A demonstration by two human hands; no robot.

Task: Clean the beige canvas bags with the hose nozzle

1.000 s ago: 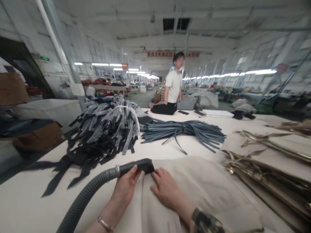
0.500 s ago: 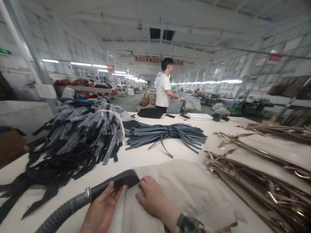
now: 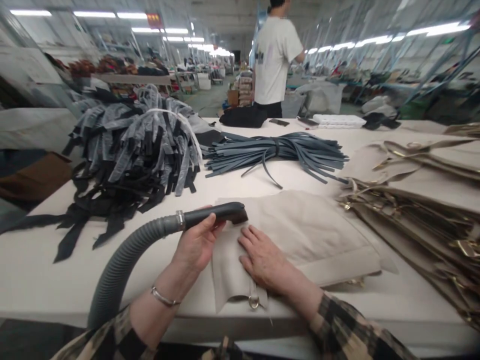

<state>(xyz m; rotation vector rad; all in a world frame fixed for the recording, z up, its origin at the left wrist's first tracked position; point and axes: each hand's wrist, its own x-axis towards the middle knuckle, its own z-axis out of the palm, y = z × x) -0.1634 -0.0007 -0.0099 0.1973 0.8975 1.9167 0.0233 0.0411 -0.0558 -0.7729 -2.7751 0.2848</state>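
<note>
My left hand point(image 3: 195, 246) is closed around the black handle of a vacuum nozzle point(image 3: 228, 209), which a clamp joins to a ribbed grey hose point(image 3: 120, 260). The nozzle's mouth points down at a beige fabric bag point(image 3: 315, 230) spread on the table, close to its upper left part. On that fabric lies my right hand point(image 3: 264, 257), fingers stretched out and somewhat bent, just below the nozzle tip. A gold-coloured ring point(image 3: 254, 302) hangs from a small strap at the bag's near edge.
Beige bags with gold hardware are stacked at right point(image 3: 408, 225). Dark blue-grey straps point(image 3: 277, 150) lie bundled beyond my hands; black straps in clear wrap point(image 3: 150, 135) are heaped left. A black cloth point(image 3: 243, 117) is at the far edge. A person in white point(image 3: 275, 60) stands beyond.
My view has tilted down, so the table's near edge and both sleeves show. The nozzle and both hands stay together at the bag's left part. The person beyond has turned further away.
</note>
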